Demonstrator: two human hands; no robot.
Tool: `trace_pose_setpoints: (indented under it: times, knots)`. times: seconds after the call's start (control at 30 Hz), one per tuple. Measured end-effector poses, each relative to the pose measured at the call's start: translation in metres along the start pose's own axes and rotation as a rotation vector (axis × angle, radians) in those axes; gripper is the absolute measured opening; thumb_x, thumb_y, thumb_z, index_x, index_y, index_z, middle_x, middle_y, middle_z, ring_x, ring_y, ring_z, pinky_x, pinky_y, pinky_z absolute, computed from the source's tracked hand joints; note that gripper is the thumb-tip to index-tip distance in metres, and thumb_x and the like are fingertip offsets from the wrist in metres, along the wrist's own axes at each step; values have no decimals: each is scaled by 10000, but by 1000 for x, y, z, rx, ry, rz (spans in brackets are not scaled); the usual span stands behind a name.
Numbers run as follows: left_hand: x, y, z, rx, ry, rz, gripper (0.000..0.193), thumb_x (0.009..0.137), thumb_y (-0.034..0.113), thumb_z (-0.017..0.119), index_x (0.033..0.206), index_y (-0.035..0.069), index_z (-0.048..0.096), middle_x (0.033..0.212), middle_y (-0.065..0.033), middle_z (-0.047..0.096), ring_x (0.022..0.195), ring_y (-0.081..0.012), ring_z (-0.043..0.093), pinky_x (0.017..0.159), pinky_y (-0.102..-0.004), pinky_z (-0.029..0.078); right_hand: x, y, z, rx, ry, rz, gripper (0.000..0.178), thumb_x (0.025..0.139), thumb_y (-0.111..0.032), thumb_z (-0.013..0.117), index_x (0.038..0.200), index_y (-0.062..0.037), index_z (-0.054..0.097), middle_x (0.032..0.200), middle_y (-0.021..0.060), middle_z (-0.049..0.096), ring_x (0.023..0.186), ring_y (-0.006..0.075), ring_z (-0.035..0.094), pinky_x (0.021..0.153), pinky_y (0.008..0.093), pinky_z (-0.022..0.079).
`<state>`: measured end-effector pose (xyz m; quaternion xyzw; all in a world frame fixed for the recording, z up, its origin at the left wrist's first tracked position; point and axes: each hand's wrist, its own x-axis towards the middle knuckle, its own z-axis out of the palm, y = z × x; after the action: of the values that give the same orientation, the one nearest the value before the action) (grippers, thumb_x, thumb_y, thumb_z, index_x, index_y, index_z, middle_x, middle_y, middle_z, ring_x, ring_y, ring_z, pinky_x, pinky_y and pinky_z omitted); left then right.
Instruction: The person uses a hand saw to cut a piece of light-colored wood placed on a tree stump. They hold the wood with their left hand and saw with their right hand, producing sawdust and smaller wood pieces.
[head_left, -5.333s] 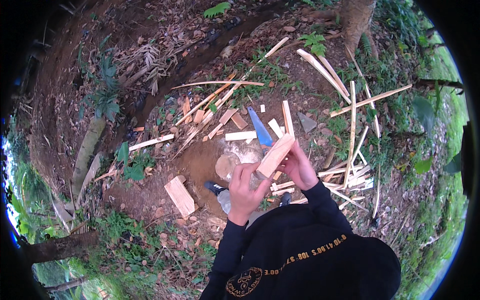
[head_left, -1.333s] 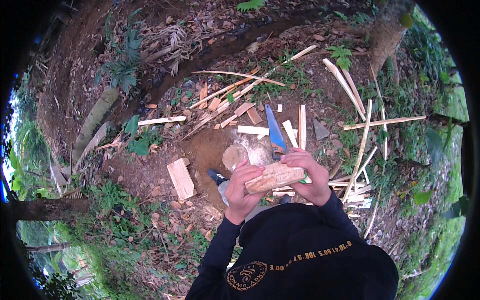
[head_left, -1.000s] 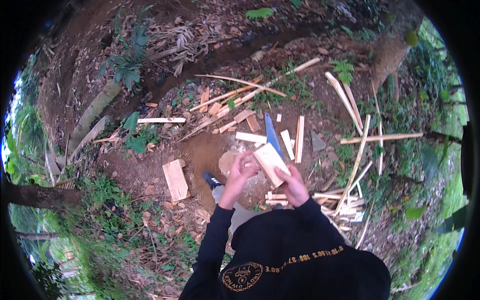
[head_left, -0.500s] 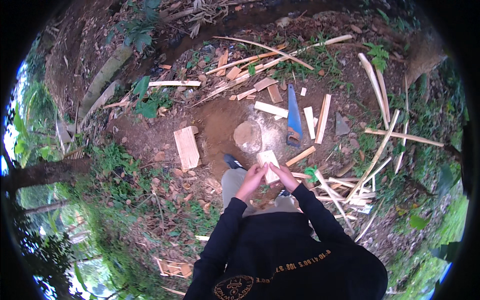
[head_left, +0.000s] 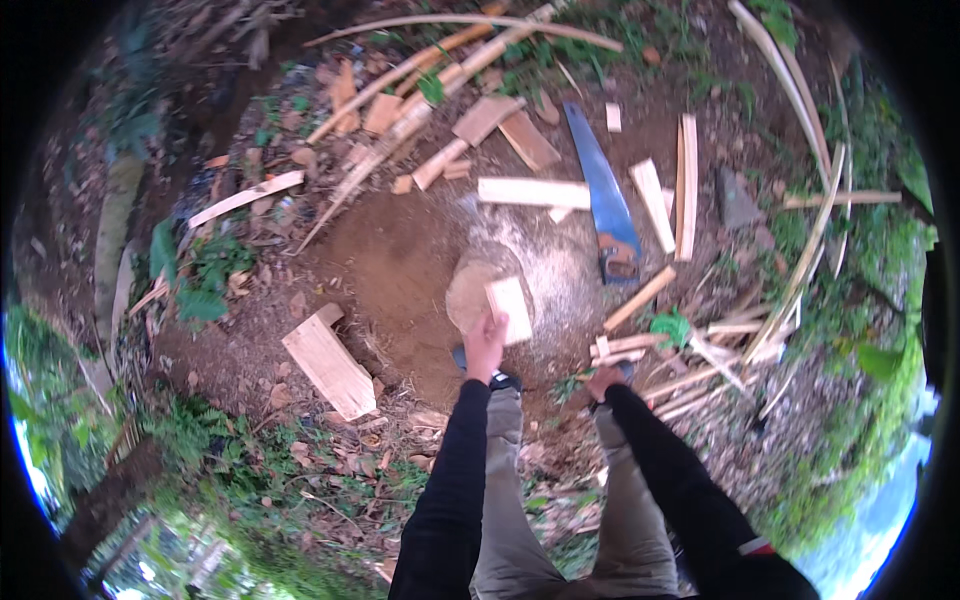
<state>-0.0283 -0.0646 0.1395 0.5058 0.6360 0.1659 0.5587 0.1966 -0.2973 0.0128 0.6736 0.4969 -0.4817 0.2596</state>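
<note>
Place: outdoor woodworking spot in a wooded area, open to daylight.
Soil (head_left: 385,250): brown, bare near the middle, fallen leaves (head_left: 430,418) scattered over the rest.
Greenery: leafy plants (head_left: 205,275) at left, grass (head_left: 850,430) at right.
Trunk (head_left: 115,490): dark, at lower left, blurred.
Sky (head_left: 890,510): pale blue, at the lower right rim.
Stump (head_left: 468,290): flat cut top, a sawn block (head_left: 512,312) over it.
Sawdust (head_left: 562,270): whitish, spread on the soil beside the stump.
Saw (head_left: 600,190): blue blade, lying on the soil.
Lumber (head_left: 535,192): sticks (head_left: 470,19), planks (head_left: 330,368) and offcuts (head_left: 613,117), strewn about; loose pile (head_left: 717,360) at right.
</note>
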Motion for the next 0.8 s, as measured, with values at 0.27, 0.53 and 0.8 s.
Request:
trace_pose_setpoints:
  times: [0.27, 0.53, 0.8]
  knots:
    - [78, -42, -17, 452, 184, 260, 562, 942, 241, 627, 1395, 18, 379, 1221, -196, 474, 1012, -286, 596, 840, -375, 509, 96, 47, -103, 112, 794, 74, 475, 789, -235, 663, 1188, -20, 521, 1171, 195, 556, 1089, 384, 546, 887, 507, 475]
    - [76, -21, -7, 307, 147, 171, 862, 803, 316, 766, 1437, 0, 274, 1240, -213, 427, 1059, -355, 537, 907, -448, 469, 140, 46, -150, -311, 787, 38, 207, 868, -136, 547, 1063, -71, 568, 1156, 117, 551, 1105, 279, 525, 887, 433, 423]
    - [78, -3, 12, 405, 131, 188, 982, 710, 283, 841, 1452, -10, 268, 1271, -237, 428, 1178, -372, 480, 993, -438, 408, 94, 54, -179, -180, 862, -204, 311, 732, -131, 707, 1005, -42, 589, 1067, 149, 595, 1007, 334, 608, 877, 435, 486]
